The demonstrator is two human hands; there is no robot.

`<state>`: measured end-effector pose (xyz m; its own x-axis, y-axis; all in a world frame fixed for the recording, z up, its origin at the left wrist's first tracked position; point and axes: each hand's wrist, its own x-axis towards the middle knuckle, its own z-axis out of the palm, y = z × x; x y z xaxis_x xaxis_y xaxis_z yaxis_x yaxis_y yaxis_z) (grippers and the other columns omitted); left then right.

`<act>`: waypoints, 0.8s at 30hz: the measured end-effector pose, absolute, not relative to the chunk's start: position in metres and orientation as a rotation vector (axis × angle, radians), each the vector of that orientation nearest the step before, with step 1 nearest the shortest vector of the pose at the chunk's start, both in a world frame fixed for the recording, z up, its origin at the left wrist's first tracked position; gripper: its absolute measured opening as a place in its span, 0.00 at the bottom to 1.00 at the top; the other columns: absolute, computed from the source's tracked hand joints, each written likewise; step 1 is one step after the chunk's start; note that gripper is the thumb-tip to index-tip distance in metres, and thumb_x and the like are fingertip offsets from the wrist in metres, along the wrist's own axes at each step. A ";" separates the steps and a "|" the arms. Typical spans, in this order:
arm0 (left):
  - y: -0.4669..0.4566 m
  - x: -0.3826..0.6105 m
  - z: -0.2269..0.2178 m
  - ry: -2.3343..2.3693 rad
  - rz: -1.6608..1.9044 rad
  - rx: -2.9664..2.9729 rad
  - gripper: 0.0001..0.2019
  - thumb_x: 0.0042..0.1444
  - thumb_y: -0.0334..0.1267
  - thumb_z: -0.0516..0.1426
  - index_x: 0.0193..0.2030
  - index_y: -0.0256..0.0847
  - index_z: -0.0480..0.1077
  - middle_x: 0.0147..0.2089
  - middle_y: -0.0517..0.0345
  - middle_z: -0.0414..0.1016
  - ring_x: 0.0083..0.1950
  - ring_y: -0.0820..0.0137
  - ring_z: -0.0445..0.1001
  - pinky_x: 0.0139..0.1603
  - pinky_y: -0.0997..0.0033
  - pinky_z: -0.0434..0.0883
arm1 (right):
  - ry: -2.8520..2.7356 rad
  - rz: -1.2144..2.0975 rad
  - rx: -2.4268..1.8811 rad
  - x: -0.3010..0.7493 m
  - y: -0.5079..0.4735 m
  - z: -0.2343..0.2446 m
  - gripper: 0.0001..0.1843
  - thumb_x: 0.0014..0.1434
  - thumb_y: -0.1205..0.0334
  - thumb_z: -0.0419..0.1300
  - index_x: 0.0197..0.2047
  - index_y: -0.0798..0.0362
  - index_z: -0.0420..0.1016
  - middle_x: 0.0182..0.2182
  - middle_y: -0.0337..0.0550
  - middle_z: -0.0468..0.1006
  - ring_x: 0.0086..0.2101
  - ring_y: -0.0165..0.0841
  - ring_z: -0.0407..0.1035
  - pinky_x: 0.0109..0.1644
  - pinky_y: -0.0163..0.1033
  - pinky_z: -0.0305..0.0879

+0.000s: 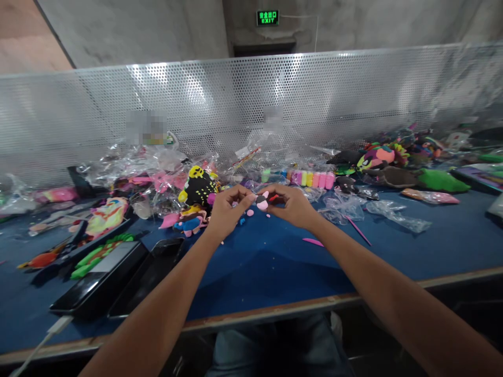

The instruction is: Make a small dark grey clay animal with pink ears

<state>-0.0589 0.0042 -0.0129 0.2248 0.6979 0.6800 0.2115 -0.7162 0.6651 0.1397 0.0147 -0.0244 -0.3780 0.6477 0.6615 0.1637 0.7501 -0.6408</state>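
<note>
Between my two hands is a small clay figure (262, 203) in pink and black, held just above the blue tabletop. My right hand (290, 206) has its thumb and fingers closed on the figure's right side. From the other side, my left hand (230, 210) is curled in a pinch, its thumb tip close to the figure. Whether those left fingertips touch it or hold a tiny piece, I cannot make out. Under the hands lie a small pink clay ball (250, 213) and blue bits (242, 221). A magenta modelling tool (313, 242) lies by my right forearm.
A black power bank (100, 280) with a white cable and a dark tray (151, 275) lie at left. A black and yellow clay model (197, 188), coloured clay tubs (312, 179), crumpled plastic bags (401, 215) and a perforated metal screen (251, 99) stand behind.
</note>
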 end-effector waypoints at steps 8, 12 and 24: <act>0.004 -0.056 -0.013 0.856 1.489 2.014 0.14 0.59 0.49 0.59 0.32 0.40 0.74 0.28 0.61 0.72 0.28 0.74 0.67 0.31 0.73 0.65 | -1.962 0.490 -0.647 0.141 0.018 -0.027 0.13 0.55 0.64 0.63 0.46 0.47 0.76 0.41 0.42 0.80 0.38 0.33 0.75 0.42 0.42 0.74; 0.004 -0.056 -0.014 0.883 1.475 2.046 0.14 0.57 0.49 0.61 0.31 0.40 0.74 0.27 0.61 0.71 0.28 0.74 0.68 0.30 0.73 0.65 | -1.995 0.434 -0.664 0.142 0.018 -0.028 0.14 0.55 0.64 0.62 0.46 0.47 0.76 0.41 0.41 0.80 0.38 0.34 0.75 0.44 0.42 0.74; 0.012 -0.062 -0.018 0.721 1.340 1.900 0.20 0.49 0.42 0.67 0.49 0.42 0.74 0.41 0.54 0.77 0.40 0.69 0.75 0.37 0.73 0.72 | -1.859 0.636 -0.614 0.141 0.018 -0.027 0.29 0.53 0.62 0.67 0.57 0.45 0.66 0.42 0.42 0.78 0.40 0.36 0.75 0.46 0.46 0.74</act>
